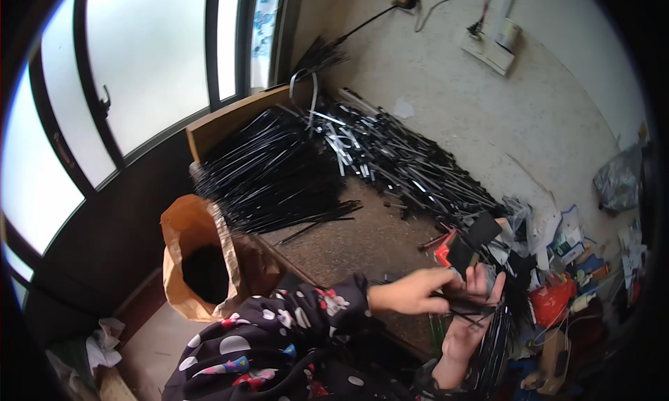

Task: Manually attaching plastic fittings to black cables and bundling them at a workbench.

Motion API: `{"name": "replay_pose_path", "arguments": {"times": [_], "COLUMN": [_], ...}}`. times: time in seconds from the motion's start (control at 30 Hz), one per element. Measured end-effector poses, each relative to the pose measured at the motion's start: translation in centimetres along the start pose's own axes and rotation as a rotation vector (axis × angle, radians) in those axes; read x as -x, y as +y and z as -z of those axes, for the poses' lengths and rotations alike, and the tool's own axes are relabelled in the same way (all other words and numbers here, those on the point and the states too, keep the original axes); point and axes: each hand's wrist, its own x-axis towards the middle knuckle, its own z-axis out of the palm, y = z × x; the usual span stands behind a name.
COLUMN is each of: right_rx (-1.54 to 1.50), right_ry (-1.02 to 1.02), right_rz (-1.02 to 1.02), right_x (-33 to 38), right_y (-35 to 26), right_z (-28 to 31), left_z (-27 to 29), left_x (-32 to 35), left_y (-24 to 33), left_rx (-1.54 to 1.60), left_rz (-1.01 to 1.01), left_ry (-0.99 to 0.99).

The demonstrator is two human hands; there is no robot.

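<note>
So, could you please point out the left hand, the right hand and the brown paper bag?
Left hand [414,293]: head view, back of hand.
Right hand [463,331]: head view, lower palm.
Brown paper bag [185,227]: head view, inner wall.

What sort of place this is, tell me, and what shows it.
Probably a small workshop or home workroom: heaps of thin black strips lie on a worktable, and an open paper sack stands beside it.

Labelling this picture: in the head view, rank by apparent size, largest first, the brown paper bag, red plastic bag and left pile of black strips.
1. Left pile of black strips
2. Brown paper bag
3. Red plastic bag
</note>
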Motion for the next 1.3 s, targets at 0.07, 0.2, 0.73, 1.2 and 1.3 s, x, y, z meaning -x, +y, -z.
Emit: {"name": "replay_pose_path", "arguments": {"times": [0.07, 0.2, 0.73, 1.2, 1.3], "right_rx": [-0.043, -0.123, 0.343, -0.186, -0.517], "right_ry": [-0.061, -0.054, 0.345, 0.093, 0.09], "right_rz": [0.013, 0.104, -0.267, -1.319, -1.151], "right_x": [-0.2, -1.5, 0.4, 11.6, 10.7], "right_y": [0.7, 0.3, 6.3, 3.7, 1.7], "right_z": [0.9, 1.0, -3.1, 2.4, 3.6], "left_z": [0.4, 1.8, -1.1, 0.3, 3.0], "left_x": [1.1, 4.4, 19.2, 11.8, 9.3], "left_y": [0.3, -0.2, 2.3, 4.6, 5.8], "left_rx": [0.017, -0.039, 0.397, 0.07, 0.082], "left_rz": [-0.048, 0.236, 0.971, 0.474, 0.442], "left_ry": [0.011, -0.291, -0.257, -0.956, -1.037]}}
